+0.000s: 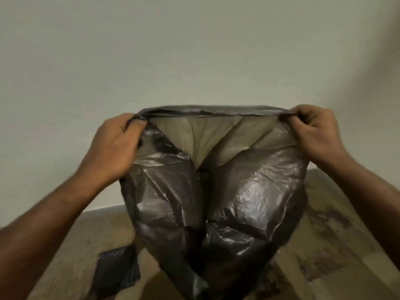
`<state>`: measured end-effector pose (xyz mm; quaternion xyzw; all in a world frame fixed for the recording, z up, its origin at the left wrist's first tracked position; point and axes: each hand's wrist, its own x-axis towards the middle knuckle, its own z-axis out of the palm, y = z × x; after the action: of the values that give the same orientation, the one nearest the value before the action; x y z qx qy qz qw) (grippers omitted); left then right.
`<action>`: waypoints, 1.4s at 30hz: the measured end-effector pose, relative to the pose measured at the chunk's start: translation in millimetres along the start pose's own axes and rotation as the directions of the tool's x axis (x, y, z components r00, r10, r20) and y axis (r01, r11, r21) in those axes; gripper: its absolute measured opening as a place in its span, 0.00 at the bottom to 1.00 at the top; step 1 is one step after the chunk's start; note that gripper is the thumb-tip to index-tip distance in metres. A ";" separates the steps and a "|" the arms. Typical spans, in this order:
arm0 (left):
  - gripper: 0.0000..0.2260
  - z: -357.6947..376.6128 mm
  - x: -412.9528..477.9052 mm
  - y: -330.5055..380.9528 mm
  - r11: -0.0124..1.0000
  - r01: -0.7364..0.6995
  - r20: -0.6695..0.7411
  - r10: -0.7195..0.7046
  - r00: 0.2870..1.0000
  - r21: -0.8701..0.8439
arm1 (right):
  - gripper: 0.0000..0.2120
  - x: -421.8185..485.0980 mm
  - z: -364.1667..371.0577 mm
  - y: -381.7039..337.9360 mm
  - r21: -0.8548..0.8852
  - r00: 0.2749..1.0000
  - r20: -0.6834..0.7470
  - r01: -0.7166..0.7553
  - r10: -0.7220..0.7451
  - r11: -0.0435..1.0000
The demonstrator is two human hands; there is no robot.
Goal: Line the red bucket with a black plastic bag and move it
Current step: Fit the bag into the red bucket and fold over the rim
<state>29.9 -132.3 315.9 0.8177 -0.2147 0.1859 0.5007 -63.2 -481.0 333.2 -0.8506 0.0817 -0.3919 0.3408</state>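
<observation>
Thin black plastic bag (216, 191), held up in mid-air before a pale wall (194, 50), mouth stretched wide. Left hand (116, 148) pinched shut on the rim at the left, right hand (313, 131) pinched shut on the rim at the right. Red bucket nowhere in view, possibly hidden behind the hanging bag. Likely risks: film tearing at the pinched corners under a hard pull, or the near rim sagging shut. Open floor (335, 234) left and right; a second dark folded piece (116, 269) lying near left.
</observation>
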 end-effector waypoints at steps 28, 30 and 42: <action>0.11 173.0 23.8 -178.8 0.862 0.221 0.337 -0.397 0.854 0.456 | 0.17 -37.6 123.7 206.0 -0.374 0.760 0.411 -0.363 0.503 0.854; 0.10 182.8 30.9 -188.5 0.869 0.254 0.306 -0.402 0.863 0.425 | 0.17 -31.2 134.3 217.1 -0.369 0.745 0.405 -0.397 0.530 0.840; 0.09 219.9 80.0 -214.2 0.841 0.474 0.199 -0.528 0.826 0.262 | 0.11 -2.7 181.5 223.7 -0.026 0.468 0.410 -0.852 0.783 0.523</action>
<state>231.6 -256.1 104.7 0.9087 -0.0361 -0.0420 0.4137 94.8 -555.0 104.0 -0.7285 0.3777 -0.0169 0.5713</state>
